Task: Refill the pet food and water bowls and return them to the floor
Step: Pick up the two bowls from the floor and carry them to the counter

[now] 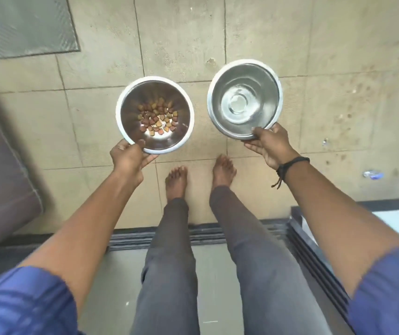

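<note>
Grooved door track (159, 234) is lying under the person's legs, a likely tripping risk. Beyond, the left hand (128, 158) is pinching the food bowl (130, 110) and the right hand (269, 146) is gripping the water bowl (261, 83) above the tiled floor (326, 68); any tilt is risking spills.

No readable text, labels or numbers anywhere.

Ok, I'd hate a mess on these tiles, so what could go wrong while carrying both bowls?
1. The left hand and right hand each grip a bowl only by its near rim, so the food bowl or water bowl might tip.
2. Spilled water on the tiled floor could be slippery under the bare feet.
</note>
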Demonstrator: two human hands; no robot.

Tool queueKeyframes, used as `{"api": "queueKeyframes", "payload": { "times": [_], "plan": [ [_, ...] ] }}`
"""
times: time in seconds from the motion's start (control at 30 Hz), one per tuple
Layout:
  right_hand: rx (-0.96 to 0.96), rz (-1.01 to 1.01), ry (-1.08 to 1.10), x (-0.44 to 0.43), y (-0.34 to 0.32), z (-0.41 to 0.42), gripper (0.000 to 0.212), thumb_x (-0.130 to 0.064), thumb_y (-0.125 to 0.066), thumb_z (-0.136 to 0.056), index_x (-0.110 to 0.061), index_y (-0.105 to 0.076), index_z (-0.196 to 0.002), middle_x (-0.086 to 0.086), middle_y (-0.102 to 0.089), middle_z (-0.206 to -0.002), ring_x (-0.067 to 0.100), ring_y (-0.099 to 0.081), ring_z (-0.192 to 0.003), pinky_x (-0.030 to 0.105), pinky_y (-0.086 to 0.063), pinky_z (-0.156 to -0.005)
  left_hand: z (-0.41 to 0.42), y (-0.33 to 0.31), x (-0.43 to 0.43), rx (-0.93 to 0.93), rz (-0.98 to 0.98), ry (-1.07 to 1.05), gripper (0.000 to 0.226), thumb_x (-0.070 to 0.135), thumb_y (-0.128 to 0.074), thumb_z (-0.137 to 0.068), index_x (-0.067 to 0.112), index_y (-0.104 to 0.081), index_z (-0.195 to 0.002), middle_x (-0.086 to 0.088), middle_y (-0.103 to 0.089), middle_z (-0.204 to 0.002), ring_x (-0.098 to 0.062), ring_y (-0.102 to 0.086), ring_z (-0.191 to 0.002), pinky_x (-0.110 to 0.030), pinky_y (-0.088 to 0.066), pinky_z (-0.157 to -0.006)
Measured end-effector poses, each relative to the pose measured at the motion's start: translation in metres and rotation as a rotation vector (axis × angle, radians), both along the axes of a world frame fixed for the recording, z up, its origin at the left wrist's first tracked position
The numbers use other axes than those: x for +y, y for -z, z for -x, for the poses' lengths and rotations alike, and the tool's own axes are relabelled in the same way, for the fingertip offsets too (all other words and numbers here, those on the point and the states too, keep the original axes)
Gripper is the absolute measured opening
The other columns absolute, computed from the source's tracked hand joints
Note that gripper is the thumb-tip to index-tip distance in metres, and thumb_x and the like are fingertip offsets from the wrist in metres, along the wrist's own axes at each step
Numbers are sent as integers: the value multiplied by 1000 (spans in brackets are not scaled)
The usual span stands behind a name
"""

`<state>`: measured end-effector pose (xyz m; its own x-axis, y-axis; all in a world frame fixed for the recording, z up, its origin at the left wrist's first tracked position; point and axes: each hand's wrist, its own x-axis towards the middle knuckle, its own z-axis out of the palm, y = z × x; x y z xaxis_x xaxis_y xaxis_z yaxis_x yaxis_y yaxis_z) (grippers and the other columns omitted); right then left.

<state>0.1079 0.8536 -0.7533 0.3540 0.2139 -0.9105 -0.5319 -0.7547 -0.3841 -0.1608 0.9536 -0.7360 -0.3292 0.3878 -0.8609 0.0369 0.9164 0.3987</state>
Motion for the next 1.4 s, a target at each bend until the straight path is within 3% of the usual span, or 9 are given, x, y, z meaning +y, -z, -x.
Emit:
{"api": "queueKeyframes", "payload": {
  "times": [0.17, 0.3, 0.43, 0.6, 0.8, 0.9, 1.23, 1.4],
  "plan": [
    [-41, -26, 38, -32, -150, 20, 27, -2, -54, -91, -11, -48, -115, 10, -66, -92, 26, -71, -76, 37, -59, -81, 8, -143, -4, -15, -72, 139, 15, -3, -52, -93, 12, -55, -90, -14, -65, -103, -22, -67, -74, -29, -61, -60],
    [-66, -57, 113, -53, -260, 37, 20, -1, -51, -93, -13, -48, -108, 13, -65, -94, 26, -69, -76, 36, -58, -80, 8, -247, 2, -70, -178, 212, 19, -2, -51, -94, 16, -52, -85, -11, -66, -96, -18, -68, -68, -28, -60, -59],
    [-107, -131, 169, -70, -374, 67, 15, -1, -51, -92, -15, -46, -93, 10, -62, -83, 26, -69, -74, 37, -59, -79, 20, -344, -2, -135, -270, 305, 10, -1, -52, -92, 6, -53, -100, -14, -67, -92, -16, -70, -59, -28, -58, -57],
    [-199, -214, 257, -99, -460, 100, 14, -2, -52, -93, -15, -48, -89, 11, -65, -83, 26, -70, -70, 35, -60, -72, 29, -411, -26, -265, -311, 322, 15, -1, -52, -92, 1, -54, -107, -14, -67, -90, -19, -71, -60, -30, -59, -60],
    [-341, -311, 284, -144, -520, 122, 14, -3, -54, -91, -5, -53, -104, 16, -69, -85, 29, -72, -73, 38, -61, -76, 40, -458, -65, -361, -367, 396, 6, 1, -53, -93, 5, -57, -91, -15, -65, -88, -23, -70, -62, -29, -59, -60],
    [-378, -321, 274, -166, -534, 133, 9, -3, -55, -90, -7, -55, -98, 17, -70, -84, 31, -73, -75, 40, -61, -77, 47, -472, -85, -372, -391, 402, 12, 1, -54, -92, 7, -55, -82, -13, -63, -83, -23, -68, -60, -29, -60, -61],
    [-420, -400, 278, -303, -554, 172, 13, -4, -54, -92, -2, -55, -105, 21, -71, -83, 26, -73, -66, 37, -62, -71, 72, -501, -214, -432, -519, 366, 18, -2, -52, -91, 7, -53, -75, -13, -60, -82, -29, -66, -64, -30, -61, -59],
    [-440, -396, 290, -384, -565, 201, 9, -5, -52, -93, -2, -55, -102, 21, -70, -80, 24, -71, -62, 38, -61, -71, 95, -522, -300, -455, -514, 371, 13, -2, -52, -91, 5, -56, -81, -15, -64, -84, -31, -69, -67, -30, -61, -60]
  ]
}}
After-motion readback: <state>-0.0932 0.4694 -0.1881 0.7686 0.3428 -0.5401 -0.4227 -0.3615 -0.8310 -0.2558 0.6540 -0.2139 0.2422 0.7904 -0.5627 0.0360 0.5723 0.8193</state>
